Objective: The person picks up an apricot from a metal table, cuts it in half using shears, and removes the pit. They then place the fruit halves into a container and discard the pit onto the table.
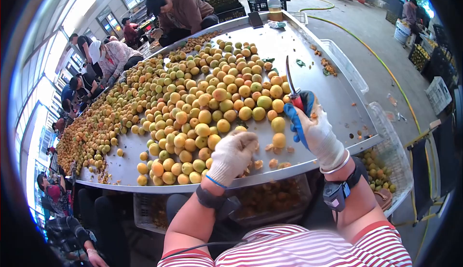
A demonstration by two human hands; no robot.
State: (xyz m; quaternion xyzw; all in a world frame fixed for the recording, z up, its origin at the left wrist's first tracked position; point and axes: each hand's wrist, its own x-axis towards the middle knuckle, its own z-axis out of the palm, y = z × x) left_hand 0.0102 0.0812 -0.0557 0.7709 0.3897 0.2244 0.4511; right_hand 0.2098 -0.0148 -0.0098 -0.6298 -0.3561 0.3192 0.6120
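Note:
My left hand [234, 156], in a white knit glove, is just above the near edge of the metal table [333, 98]. Its fingers are curled together and slightly blurred; what they hold, if anything, is hidden. An apricot [240, 129] shows right behind its knuckles. Closed around the red handle of a knife [290, 80] is my right hand [312, 129], gloved in white with blue-coated fingers. The thin curved blade points up and away. Between my hands lie a few apricots [279, 140] and torn orange pieces [273, 163]. A large heap of yellow-green apricots [193, 103] spreads leftward.
Crates [386, 141] with fruit stand under and beside the table's right side. Other people [181, 11] work along the far left edge. A jar [274, 4] and a dark phone-like object [255, 20] sit at the far end. A yellow hose [369, 50] crosses the floor.

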